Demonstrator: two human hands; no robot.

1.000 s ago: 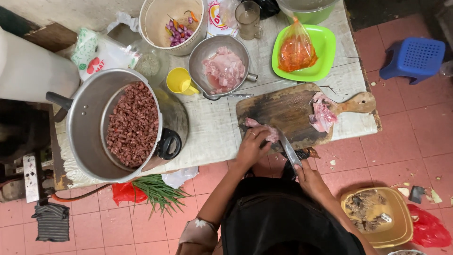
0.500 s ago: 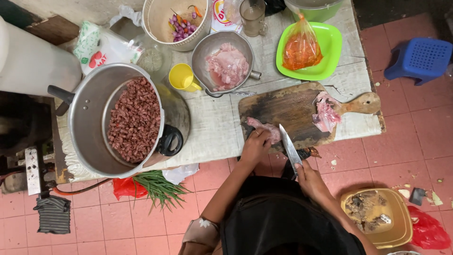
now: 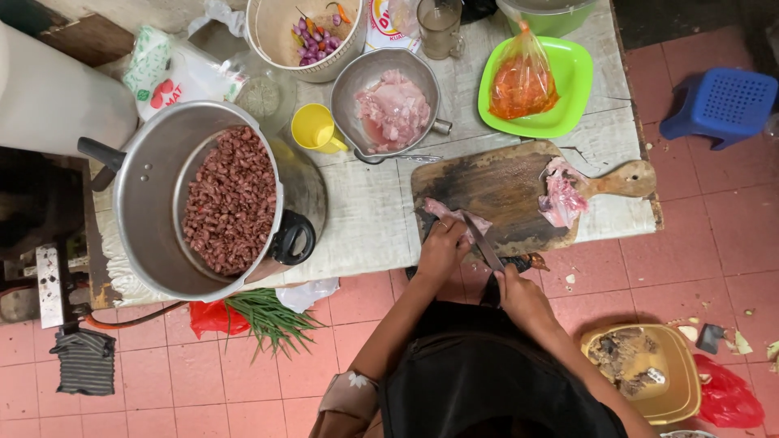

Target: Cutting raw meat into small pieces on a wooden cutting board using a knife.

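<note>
A dark wooden cutting board (image 3: 503, 182) lies at the table's near edge. My left hand (image 3: 442, 247) presses down on a strip of raw pink meat (image 3: 454, 215) at the board's near left corner. My right hand (image 3: 519, 294) grips a knife (image 3: 483, 242), its blade laid on the meat right beside my left fingers. A second lump of raw meat (image 3: 560, 195) rests by the board's handle at the right.
A metal bowl of raw meat (image 3: 393, 109), yellow cup (image 3: 315, 128), large pot of red beans (image 3: 231, 199), basket of shallots (image 3: 312, 36), green plate with an orange bag (image 3: 527, 81) on the table. Blue stool (image 3: 722, 101), yellow scrap tray (image 3: 641, 365), greens (image 3: 272, 316) on the tiled floor.
The view has drifted slightly. The knife blade has slid a little across the meat; my left hand stays pressed on the strip at the board's corner.
</note>
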